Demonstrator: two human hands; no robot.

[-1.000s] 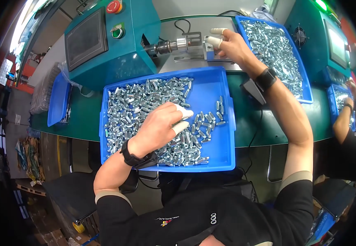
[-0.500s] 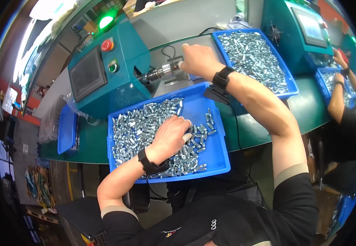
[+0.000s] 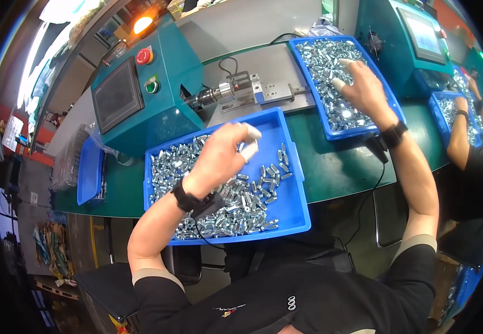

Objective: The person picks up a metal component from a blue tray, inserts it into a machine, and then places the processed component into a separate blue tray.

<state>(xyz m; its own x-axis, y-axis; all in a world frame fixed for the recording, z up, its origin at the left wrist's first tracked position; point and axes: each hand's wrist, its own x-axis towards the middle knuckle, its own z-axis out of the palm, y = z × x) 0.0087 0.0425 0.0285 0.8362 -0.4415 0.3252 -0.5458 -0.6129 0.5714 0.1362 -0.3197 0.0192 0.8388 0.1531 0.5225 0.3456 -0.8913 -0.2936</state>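
My left hand (image 3: 219, 155) is raised over the near blue tray (image 3: 299, 207), white covers on its thumb and a fingertip. Those two tips come together around what looks like a small metal fitting, mostly hidden. Heaps of short shiny metal fittings (image 3: 241, 209) fill much of this tray. Above the far right blue tray (image 3: 394, 106) is my right hand (image 3: 364, 92), thumb and forefinger apart, with nothing seen between them. More fittings (image 3: 328, 64) cover that tray. Between the trays stands the machine's round metal chuck (image 3: 211, 97), facing a metal fixture block (image 3: 257, 89) on a plate.
A teal machine (image 3: 163, 78) with a dark screen, red button and glowing orange lamp (image 3: 143, 24) stands at left. Another teal machine (image 3: 400, 50) is at right, near a co-worker's hands. A smaller blue tray (image 3: 89, 172) lies far left. A cable hangs from my right wrist.
My right hand has left the chuck and moved right to the far tray, its fingers parting. My left hand has risen out of the fittings. The lamp has turned from green to orange.
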